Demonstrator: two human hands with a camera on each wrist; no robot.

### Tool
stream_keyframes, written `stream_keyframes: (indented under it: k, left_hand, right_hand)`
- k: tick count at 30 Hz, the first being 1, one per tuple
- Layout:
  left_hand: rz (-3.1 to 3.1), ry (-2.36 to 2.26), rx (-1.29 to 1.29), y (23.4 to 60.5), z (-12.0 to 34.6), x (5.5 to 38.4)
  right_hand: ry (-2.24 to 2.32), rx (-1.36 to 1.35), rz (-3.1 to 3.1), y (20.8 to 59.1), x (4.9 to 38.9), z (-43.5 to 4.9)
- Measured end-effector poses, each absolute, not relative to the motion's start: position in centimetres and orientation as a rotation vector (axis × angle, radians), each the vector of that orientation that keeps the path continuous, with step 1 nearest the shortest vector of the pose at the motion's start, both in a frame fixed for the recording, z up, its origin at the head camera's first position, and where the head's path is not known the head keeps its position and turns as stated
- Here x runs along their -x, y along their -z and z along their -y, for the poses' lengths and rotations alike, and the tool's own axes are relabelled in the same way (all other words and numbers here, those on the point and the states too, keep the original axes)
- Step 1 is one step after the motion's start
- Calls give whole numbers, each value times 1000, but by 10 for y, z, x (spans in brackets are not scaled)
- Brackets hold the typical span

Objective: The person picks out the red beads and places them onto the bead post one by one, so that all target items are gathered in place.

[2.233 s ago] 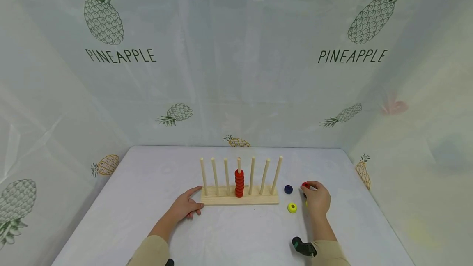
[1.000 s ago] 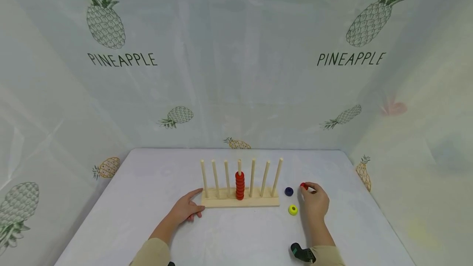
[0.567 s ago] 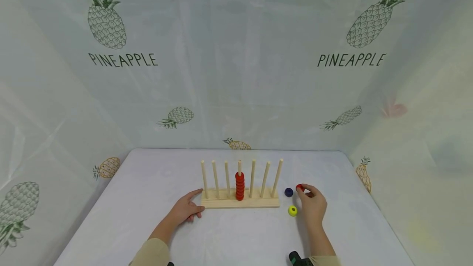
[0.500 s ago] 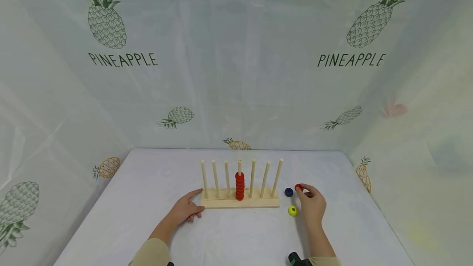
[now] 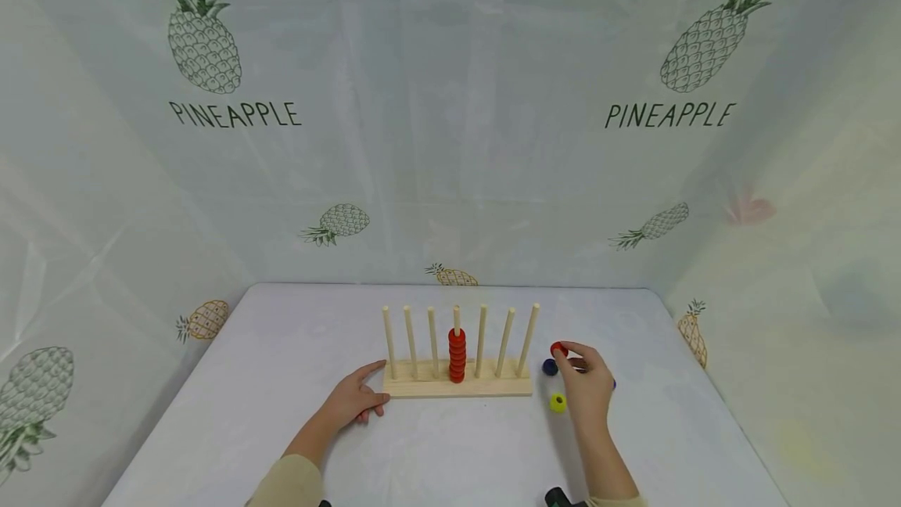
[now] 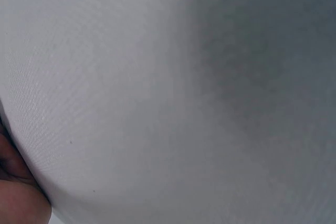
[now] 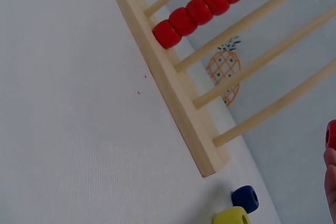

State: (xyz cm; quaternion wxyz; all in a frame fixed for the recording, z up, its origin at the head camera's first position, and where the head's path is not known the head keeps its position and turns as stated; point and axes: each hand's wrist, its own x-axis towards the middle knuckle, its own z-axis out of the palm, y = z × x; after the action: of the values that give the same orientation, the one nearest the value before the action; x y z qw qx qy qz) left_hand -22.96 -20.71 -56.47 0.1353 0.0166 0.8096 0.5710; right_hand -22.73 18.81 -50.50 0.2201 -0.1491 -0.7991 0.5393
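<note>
A wooden bead rack [image 5: 422,389] stands upright on the table, a row of pegs rising from its base. Red beads [image 5: 457,356] are stacked on the middle peg, whose tip stays bare. My left hand [image 5: 351,396] holds the left end of the base, forefinger at the back corner and thumb at the front. To the right of the rack, my right hand [image 5: 590,386] pinches a red bead [image 5: 558,348] between thumb and forefinger, raised above the table. That bead is cut by the right edge in the right wrist view. The left wrist view shows mostly tabletop and part of the hand.
A dark blue bead [image 5: 550,367] and a yellow bead [image 5: 558,403] lie on the table between the rack and my right hand. Another blue bead [image 5: 614,384] peeks out behind that hand. A pineapple-printed curtain [image 5: 450,139] hangs around the white table [image 5: 436,460].
My right hand has lifted the red bead and carried it left, close to the dark blue bead. A second blue bead has come into view behind the hand. My left hand keeps its place.
</note>
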Motion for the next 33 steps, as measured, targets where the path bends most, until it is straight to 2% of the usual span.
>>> stream_keyframes:
  k: [7, 24, 33]
  left_hand:
    - [-2353, -1644, -45, 563, 207, 229]
    - [-2365, -1630, -56, 566, 208, 230]
    - [-2354, -1643, -46, 565, 207, 230]
  right_hand:
    - [-1662, 261, 2129, 490, 212, -169]
    - [-1674, -47, 2127, 486, 206, -134]
    - [-1782, -224, 2012, 462, 201, -114]
